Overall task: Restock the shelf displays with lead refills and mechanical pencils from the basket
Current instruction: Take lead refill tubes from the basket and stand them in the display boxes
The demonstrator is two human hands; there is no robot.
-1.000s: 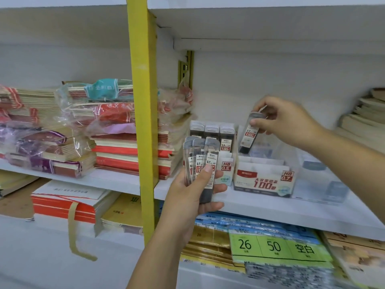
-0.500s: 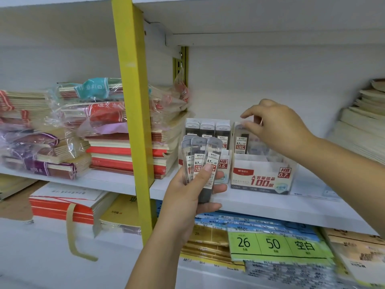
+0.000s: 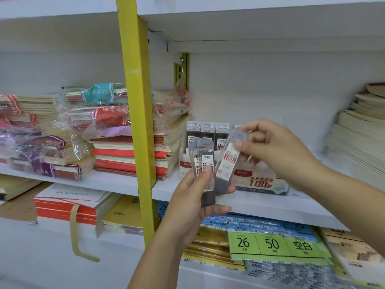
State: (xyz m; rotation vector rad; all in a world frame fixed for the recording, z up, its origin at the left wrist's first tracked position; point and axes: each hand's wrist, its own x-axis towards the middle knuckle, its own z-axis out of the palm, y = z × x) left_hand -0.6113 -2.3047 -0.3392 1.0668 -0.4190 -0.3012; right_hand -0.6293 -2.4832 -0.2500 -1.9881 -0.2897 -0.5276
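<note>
Right hand (image 3: 277,151) pinching refill case (image 3: 228,161) before shelf edge (image 3: 270,207).

Bright, even overhead light is filling the shelf (image 3: 239,202); shadows are lying soft beneath it. My right hand (image 3: 275,151) is blurring with motion. Wide-angle distortion is bending and smearing the edges.

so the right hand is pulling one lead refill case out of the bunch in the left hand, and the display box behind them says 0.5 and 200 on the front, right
Not quite. The right hand does grip one lead refill case beside the bunch in the left hand, but the head view shows the display box printed with 100, not 200. Its lead size is hidden behind the hands.
</note>
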